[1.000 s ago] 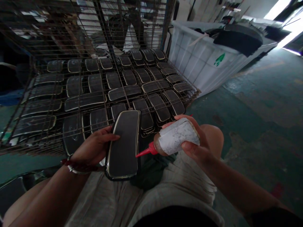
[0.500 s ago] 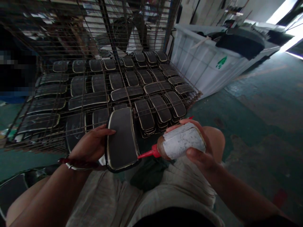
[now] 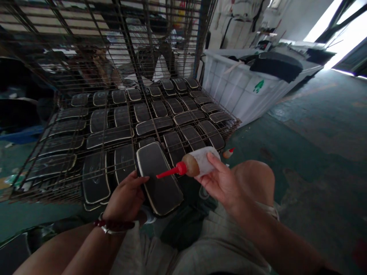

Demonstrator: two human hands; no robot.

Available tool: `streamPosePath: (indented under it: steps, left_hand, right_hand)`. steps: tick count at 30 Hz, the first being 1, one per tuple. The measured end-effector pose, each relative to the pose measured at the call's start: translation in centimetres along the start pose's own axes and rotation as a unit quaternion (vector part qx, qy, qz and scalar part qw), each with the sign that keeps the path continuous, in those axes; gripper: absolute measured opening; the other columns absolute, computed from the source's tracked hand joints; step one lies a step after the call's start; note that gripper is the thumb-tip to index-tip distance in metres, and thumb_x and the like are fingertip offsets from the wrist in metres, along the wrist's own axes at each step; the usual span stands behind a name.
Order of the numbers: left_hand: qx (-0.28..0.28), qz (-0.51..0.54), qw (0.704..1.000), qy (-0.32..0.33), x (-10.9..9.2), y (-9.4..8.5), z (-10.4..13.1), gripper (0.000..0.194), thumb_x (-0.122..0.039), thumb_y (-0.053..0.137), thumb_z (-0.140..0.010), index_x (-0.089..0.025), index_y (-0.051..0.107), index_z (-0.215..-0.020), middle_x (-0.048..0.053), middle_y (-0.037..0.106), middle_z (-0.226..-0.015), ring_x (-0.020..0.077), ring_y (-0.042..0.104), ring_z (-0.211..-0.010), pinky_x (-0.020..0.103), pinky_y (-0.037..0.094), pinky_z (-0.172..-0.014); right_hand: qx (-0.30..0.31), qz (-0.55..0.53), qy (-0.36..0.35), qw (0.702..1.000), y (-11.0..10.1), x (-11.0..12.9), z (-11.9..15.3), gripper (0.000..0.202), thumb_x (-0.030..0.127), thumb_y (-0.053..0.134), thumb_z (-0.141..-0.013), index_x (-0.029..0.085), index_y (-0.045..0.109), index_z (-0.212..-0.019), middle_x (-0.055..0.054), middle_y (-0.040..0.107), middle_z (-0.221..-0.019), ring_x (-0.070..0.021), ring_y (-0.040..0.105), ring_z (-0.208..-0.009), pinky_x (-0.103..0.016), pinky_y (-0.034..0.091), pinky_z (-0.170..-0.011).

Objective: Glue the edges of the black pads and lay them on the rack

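My left hand (image 3: 126,196) pinches the left edge of a dark, rounded rectangular panel (image 3: 159,175), thumb on top. A pale line runs along part of the panel's rim, and the panel is tilted above my lap. In my right hand (image 3: 216,177) is a squeeze bottle (image 3: 200,162) with a white wrap, brownish contents and a red nozzle. The bottle lies nearly level, its nozzle tip over the middle of the panel; whether the tip touches the surface I cannot tell. What exactly the panel is does not show.
A rusty wire cage (image 3: 132,126) in front holds many similar dark panels in rows and stacks. To its right stands a white bin (image 3: 226,82) with dark pieces on top. A second small red-tipped bottle (image 3: 228,153) is on the floor beyond my right knee.
The nozzle has gone from the panel's lower right edge to over its middle. My left hand has shifted right and down, and the panel has turned. The view has tilted up slightly.
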State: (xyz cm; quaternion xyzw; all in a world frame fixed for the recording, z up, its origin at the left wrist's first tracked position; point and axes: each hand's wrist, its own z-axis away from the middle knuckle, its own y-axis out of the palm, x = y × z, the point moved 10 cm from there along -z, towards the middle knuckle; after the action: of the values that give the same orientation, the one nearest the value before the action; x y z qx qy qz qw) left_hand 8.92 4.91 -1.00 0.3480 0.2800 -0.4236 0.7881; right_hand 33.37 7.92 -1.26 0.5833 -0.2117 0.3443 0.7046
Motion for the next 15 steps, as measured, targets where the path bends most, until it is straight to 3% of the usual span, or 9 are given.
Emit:
streamPosePath:
  steps: [4, 8, 11, 15]
  left_hand:
    - [0.048, -0.015, 0.998, -0.028, 1.8, 1.3, 1.2, 0.034, 0.008, 0.06, -0.085, -0.012, 0.079, -0.105, 0.012, 0.087, -0.086, 0.0263, 0.085, -0.075, 0.035, 0.073, -0.072]
    - [0.076, -0.017, 0.996, -0.035, 2.0, 2.0, 1.6, 0.037, 0.007, 0.062, -0.084, -0.011, 0.08, -0.112, 0.014, 0.088, -0.09, 0.0275, 0.085, -0.075, 0.036, 0.073, -0.069]
    - [0.071, -0.016, 0.997, -0.031, 1.5, 1.8, 1.4, 0.036, 0.007, 0.064, -0.081, -0.01, 0.079, -0.109, 0.015, 0.088, -0.09, 0.0279, 0.085, -0.075, 0.035, 0.072, -0.066]
    - [0.06, -0.018, 0.998, -0.027, 0.7, 0.9, 0.9, 0.031, 0.006, 0.068, -0.076, -0.012, 0.078, -0.1, 0.014, 0.087, -0.09, 0.0289, 0.085, -0.08, 0.033, 0.071, -0.064]
  right_hand:
    - [-0.017, 0.066, -0.127, 0.99, 1.0, 4.1, -2.6, 0.05, 0.048, 0.106, -0.07, 0.024, 0.074, -0.098, 0.001, 0.078, -0.093, -0.0182, 0.074, -0.078, -0.026, 0.061, -0.059]
    - [-0.002, 0.145, -0.201, 0.969, 2.0, 5.5, -2.2, 0.055, 0.048, 0.106, -0.07, 0.024, 0.073, -0.108, 0.002, 0.074, -0.094, -0.0156, 0.07, -0.082, -0.026, 0.061, -0.072]
    - [0.042, 0.197, -0.195, 0.96, 2.5, 5.1, -1.1, 0.057, 0.046, 0.104, -0.074, 0.025, 0.073, -0.117, 0.001, 0.073, -0.1, -0.0176, 0.07, -0.089, -0.028, 0.06, -0.079]
    - [0.124, 0.242, -0.121, 0.955, 3.1, 4.4, -0.3, 0.064, 0.05, 0.102, -0.075, 0.025, 0.073, -0.127, -0.004, 0.075, -0.109, -0.0248, 0.073, -0.1, -0.035, 0.062, -0.083]
